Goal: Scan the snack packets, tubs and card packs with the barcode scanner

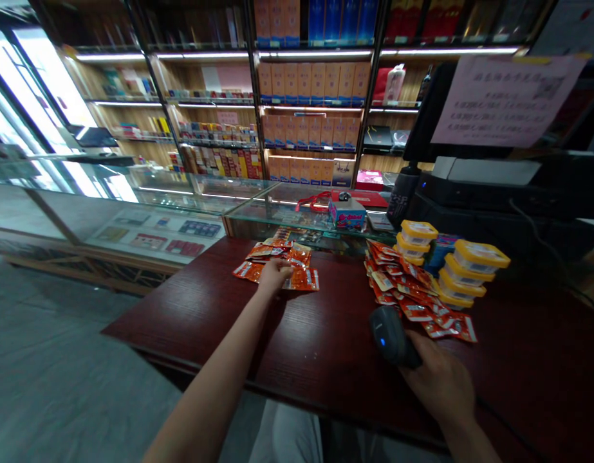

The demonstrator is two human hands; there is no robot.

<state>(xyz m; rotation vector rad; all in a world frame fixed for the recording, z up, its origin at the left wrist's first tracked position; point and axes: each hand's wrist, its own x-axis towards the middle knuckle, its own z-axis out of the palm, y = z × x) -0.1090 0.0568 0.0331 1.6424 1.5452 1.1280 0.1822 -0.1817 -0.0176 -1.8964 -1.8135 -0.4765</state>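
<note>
My left hand (276,275) is closed at a small spread of orange-red snack packets (304,279) on the left of the dark wooden desk. Its fingers are pinched on one packet, partly hiding it. In my right hand (444,379) is a black barcode scanner (390,334) with a lit blue light, held by its handle just above the desk. Beyond the scanner lies a larger heap of similar orange-red packets (407,286). Yellow-lidded plastic tubs stand beside that heap in a shorter stack (417,233) and a taller stack (475,257).
A glass display counter (248,209) borders the far side of the desk (325,347). A small pink-and-blue box (347,213) and a red cord (316,201) lie on the glass. At right stand a monitor with a pink paper sign (509,96) and dark equipment. Lit shelves line the wall.
</note>
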